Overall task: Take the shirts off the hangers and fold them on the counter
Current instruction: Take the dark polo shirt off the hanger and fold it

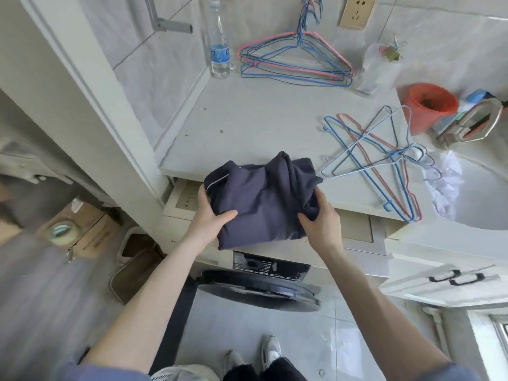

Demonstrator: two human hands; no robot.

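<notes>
A folded dark navy shirt (258,199) hangs partly over the front edge of the pale counter (247,125). My left hand (211,213) grips its left side, thumb on top and fingers underneath. My right hand (320,220) holds the bunched right side, thumb on top of the cloth. Several bare wire hangers (379,158) lie loose on the counter to the right of the shirt. More wire hangers (297,61) hang on the back wall.
A water bottle (218,42) stands at the back left of the counter. An orange cup (428,105) and a metal rack (472,125) sit at the right, beside a sink (481,204). A washing machine (264,273) is below the counter.
</notes>
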